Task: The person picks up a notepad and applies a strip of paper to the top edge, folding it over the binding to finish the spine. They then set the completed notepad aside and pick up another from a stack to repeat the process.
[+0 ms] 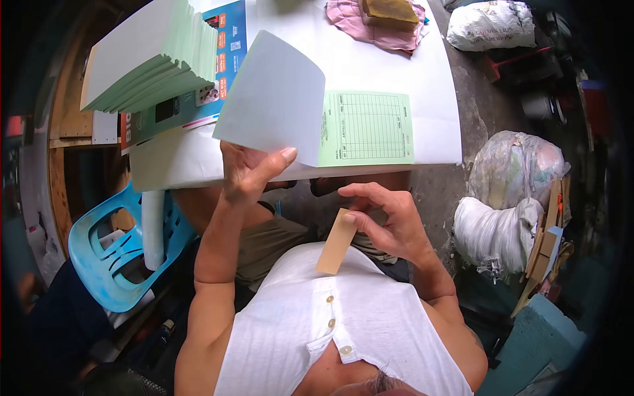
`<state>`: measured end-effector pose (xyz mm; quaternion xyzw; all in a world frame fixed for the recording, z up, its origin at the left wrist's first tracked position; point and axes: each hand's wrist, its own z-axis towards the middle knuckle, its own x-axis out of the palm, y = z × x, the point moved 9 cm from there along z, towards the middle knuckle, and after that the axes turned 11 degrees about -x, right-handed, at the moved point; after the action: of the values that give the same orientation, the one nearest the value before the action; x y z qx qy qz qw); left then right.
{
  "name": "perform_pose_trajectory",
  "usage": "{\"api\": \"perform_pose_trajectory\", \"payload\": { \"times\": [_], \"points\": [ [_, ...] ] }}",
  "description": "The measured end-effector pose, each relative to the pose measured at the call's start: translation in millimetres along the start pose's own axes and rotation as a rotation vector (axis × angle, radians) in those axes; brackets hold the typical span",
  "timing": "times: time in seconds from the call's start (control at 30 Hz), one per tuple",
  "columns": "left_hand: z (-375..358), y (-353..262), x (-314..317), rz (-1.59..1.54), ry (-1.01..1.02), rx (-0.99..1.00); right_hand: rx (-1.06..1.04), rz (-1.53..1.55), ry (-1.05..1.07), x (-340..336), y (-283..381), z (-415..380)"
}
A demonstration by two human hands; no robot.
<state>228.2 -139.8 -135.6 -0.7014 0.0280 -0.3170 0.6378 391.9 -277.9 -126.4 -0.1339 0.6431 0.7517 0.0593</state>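
My left hand [254,170] is closed on the lower edge of a raised grey-white sheet [274,99], thumb in front and the other fingers mostly hidden behind it. To the sheet's right, a green printed receipt form [373,129] with a ruled table lies on the white tabletop [432,112], near its front edge. Whether sheet and form are joined is hidden. Between thumb and fingers my right hand [389,221] pinches a tan cardboard strip [336,243], held tilted in front of my white shirt, below the table edge.
A tall stack of receipt pads [142,59] rests on a blue printed poster [228,49] at the left. Far right on the table, a yellow-brown block [389,14] sits on a pink cloth [343,20]. A blue plastic chair [99,264] stands left; plastic bags [495,228] lie right.
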Motion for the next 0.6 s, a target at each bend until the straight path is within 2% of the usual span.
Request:
{"api": "perform_pose_trajectory", "payload": {
  "times": [0.13,0.23,0.27,0.3,0.33,0.43,0.6],
  "points": [
    [-0.3,1.4,5.1,0.087,0.085,-0.033,0.355,0.207,-0.065,-22.8,-23.4,-7.1],
    [14.6,-7.5,16.7,0.428,0.116,-0.025,0.464,0.253,0.017,-29.0,-31.8,-11.8],
    [14.5,-11.7,20.8,0.539,0.073,-0.092,0.502,0.280,0.019,-30.1,-26.7,-8.3],
    [15.9,-11.7,21.2,0.650,0.032,-0.160,0.484,0.289,0.039,-31.2,-27.2,-5.2],
    [17.6,-16.9,27.3,0.945,0.075,-0.054,0.468,0.298,0.058,-31.7,-27.4,-2.8],
    [21.0,-12.2,47.3,1.284,0.177,0.015,0.425,0.225,0.089,-36.5,-28.0,5.7],
    [-1.9,-16.7,42.3,1.351,0.078,0.021,0.170,-0.130,-0.003,-65.3,-14.5,27.1]
  ]
}}
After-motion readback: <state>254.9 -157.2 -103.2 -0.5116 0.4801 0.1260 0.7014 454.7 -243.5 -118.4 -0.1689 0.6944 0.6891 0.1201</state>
